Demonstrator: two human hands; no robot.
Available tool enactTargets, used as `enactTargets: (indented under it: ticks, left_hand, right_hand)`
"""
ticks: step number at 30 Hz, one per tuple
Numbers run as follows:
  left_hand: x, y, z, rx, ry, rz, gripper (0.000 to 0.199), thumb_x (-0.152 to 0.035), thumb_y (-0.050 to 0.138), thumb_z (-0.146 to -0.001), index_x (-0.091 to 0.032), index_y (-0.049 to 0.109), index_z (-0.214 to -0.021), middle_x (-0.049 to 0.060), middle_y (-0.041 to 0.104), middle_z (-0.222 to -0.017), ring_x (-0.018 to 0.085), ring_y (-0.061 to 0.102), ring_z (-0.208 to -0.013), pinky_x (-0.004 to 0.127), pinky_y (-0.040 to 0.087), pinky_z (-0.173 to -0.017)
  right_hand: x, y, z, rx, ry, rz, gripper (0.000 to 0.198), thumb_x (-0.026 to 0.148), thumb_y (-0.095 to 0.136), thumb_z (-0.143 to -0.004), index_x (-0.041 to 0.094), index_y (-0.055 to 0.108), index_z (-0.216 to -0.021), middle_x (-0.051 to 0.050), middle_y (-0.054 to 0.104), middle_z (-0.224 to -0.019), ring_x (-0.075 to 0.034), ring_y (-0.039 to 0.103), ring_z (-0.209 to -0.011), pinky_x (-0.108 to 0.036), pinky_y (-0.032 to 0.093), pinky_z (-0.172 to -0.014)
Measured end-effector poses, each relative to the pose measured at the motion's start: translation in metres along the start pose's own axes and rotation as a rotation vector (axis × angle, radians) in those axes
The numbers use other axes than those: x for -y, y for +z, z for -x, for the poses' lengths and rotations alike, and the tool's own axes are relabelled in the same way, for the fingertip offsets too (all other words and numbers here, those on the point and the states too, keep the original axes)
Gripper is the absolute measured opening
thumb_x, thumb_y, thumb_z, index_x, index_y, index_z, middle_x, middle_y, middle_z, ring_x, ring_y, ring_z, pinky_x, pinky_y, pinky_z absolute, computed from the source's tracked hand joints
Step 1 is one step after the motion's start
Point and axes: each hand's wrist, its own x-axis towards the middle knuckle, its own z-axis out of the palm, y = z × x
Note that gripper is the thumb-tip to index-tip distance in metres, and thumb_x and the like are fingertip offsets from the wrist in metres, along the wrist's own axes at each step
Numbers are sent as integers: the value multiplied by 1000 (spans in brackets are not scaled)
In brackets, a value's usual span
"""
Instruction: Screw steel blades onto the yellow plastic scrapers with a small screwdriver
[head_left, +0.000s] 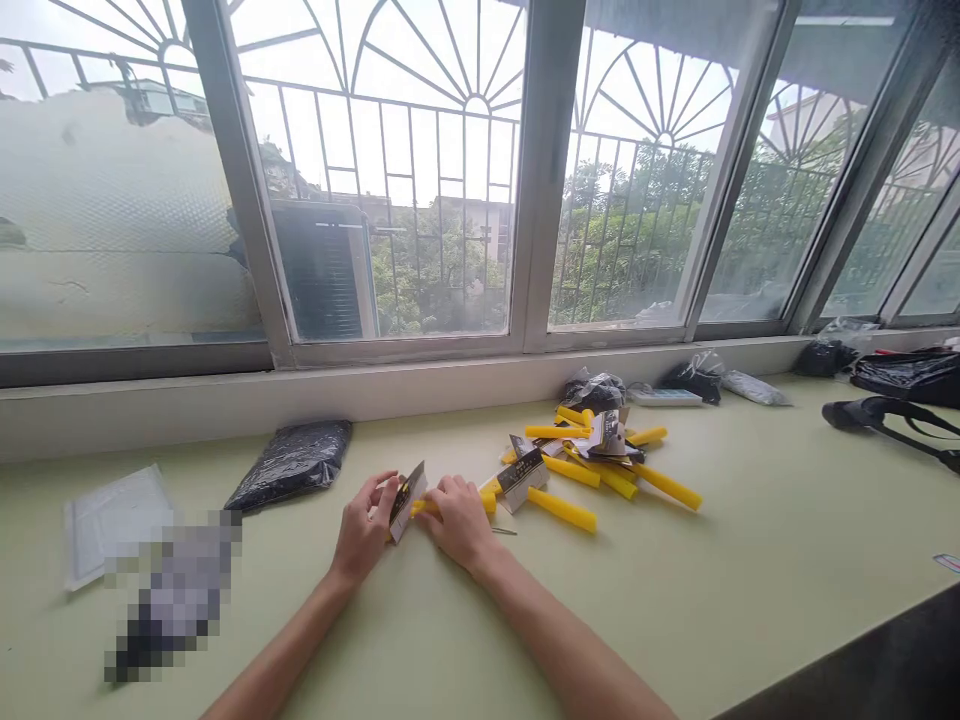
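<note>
Near the middle of the table, my left hand [366, 528] is closed on a dark printed packaging card [407, 500], which stands tilted between thumb and fingers. My right hand [461, 520] is wrapped over a yellow-handled tool [489, 502] right beside that card. Yellow plastic shows on both sides of the right hand, but its fingers hide the tool's middle, and I cannot make out the tool's kind. Just right of my hands lies a loose pile of similar yellow handles [562, 510], several with printed cards [525, 480] on them. A thin metal piece [504, 531] lies by my right wrist.
A black plastic packet [296, 465] and a clear flat packet [116, 525] lie at left, beside a blurred-out object [180, 595]. Bagged dark items [694, 377] line the window sill. A black strap [892, 415] rests far right. The table's front edge shows lower right.
</note>
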Motion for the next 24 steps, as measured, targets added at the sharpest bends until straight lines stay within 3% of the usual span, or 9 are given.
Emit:
enactTargets:
  ticks: [3, 7, 9, 13, 15, 17, 20, 22, 24]
  left_hand:
    - [-4, -1, 4, 8, 33, 57, 54, -58, 40, -98, -19, 75, -86, 12, 75, -107, 29, 67, -108, 41, 47, -100]
    - [-5, 1, 5, -125, 159, -98, 35, -47, 54, -92, -22, 71, -109, 10, 70, -119, 28, 64, -111, 40, 50, -96]
    - [-4, 3, 4, -151, 205, -141, 36, -40, 59, -87, -21, 65, -117, 11, 66, -123, 26, 64, -106, 38, 52, -89]
    - [4, 3, 2, -110, 0, -12, 62, -37, 63, -82, -19, 45, -139, 12, 61, -122, 18, 67, -77, 30, 54, -64]
    - [10, 1, -1, -83, -146, 83, 76, -37, 67, -78, -17, 37, -145, 15, 59, -126, 17, 68, -74, 28, 53, -58]
    - [15, -3, -4, -34, -228, 144, 80, -35, 73, -72, -13, 41, -142, 15, 64, -118, 20, 70, -80, 28, 55, -63]
    - [16, -7, -7, 89, -224, 190, 68, -34, 76, -68, -13, 54, -129, 7, 70, -92, 21, 69, -77, 29, 55, -66]
    - [14, -8, -6, 112, -184, 239, 61, -39, 77, -69, -14, 58, -121, 5, 70, -87, 21, 68, -75, 29, 54, -65]
    - [10, -7, -4, 88, -174, 315, 63, -43, 80, -67, -15, 57, -119, 4, 70, -87, 20, 68, -73, 30, 54, -65]
  right_hand:
    - [1, 0, -1, -13, -8, 1, 15, 31, 61, -95, 19, 69, -96, -10, 65, -102, -26, 56, -97, -37, 43, -83]
    - [3, -3, 0, -79, -34, -87, 22, 40, 55, -101, 22, 65, -107, -7, 65, -107, -22, 58, -97, -34, 43, -86]
    - [3, -3, 1, -111, -71, -168, 19, 40, 54, -102, 25, 64, -108, -4, 65, -107, -20, 60, -95, -33, 43, -86]
    - [4, -3, 2, -97, -133, -245, 7, 30, 58, -100, 25, 63, -100, -2, 66, -103, -18, 61, -92, -32, 43, -86]
    - [6, -2, 3, -90, -144, -264, 4, 26, 60, -98, 24, 63, -98, -2, 66, -103, -18, 61, -93, -32, 44, -87]
    - [7, -3, 4, -89, -165, -289, 4, 22, 61, -95, 24, 63, -99, -2, 66, -103, -18, 62, -94, -33, 44, -90]
    - [8, -7, 7, -80, -193, -347, 6, 21, 62, -92, 23, 63, -98, -2, 67, -100, -18, 62, -95, -34, 43, -93]
    - [9, -11, 8, -71, -187, -390, 8, 26, 61, -94, 23, 64, -100, -3, 68, -102, -19, 62, -100, -35, 43, -96]
    - [10, -15, 9, -43, -198, -411, 22, 36, 64, -94, 24, 65, -111, -6, 68, -113, -22, 60, -109, -38, 41, -101]
